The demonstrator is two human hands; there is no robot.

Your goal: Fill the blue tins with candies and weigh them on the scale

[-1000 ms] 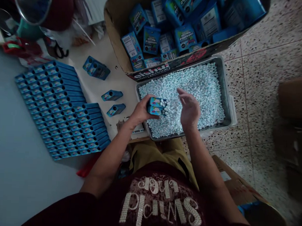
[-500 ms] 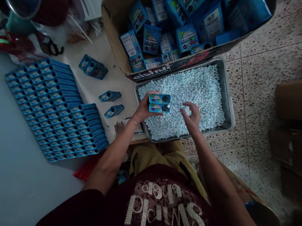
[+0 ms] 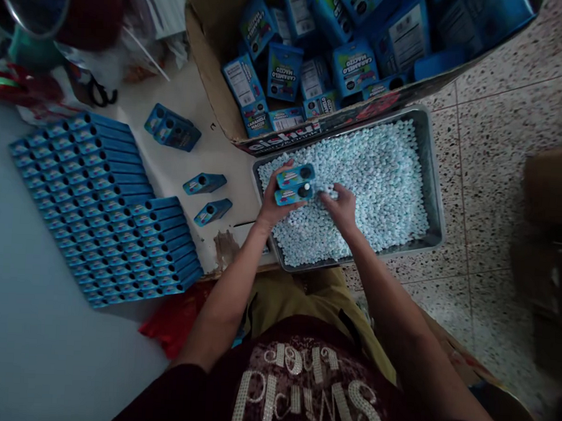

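Observation:
Two small blue candy boxes (image 3: 289, 176) lie side by side in my left hand (image 3: 270, 209), whose fingers wrap round them above the tray. Each box has a round dark hole in the end facing up, and a single white candy shows at the hole of the nearer one. Just right of the boxes is my right hand (image 3: 342, 208), its fingers curled together low over the pale blue and white candies (image 3: 380, 177). A few candies appear pinched at its fingertips. The candies fill a metal tray (image 3: 437, 211).
An open cardboard box (image 3: 205, 77) full of blue candy boxes stands behind the tray, overlapping its far edge. Stacked blue boxes (image 3: 108, 209) rise at the left. Several loose boxes (image 3: 205, 183) lie on the white table (image 3: 230, 189). Scissors (image 3: 101, 93) rest at the back left.
My right hand has moved left and closed its fingers among the candies near the boxes. The left hand, still holding both boxes, has shifted slightly away from me.

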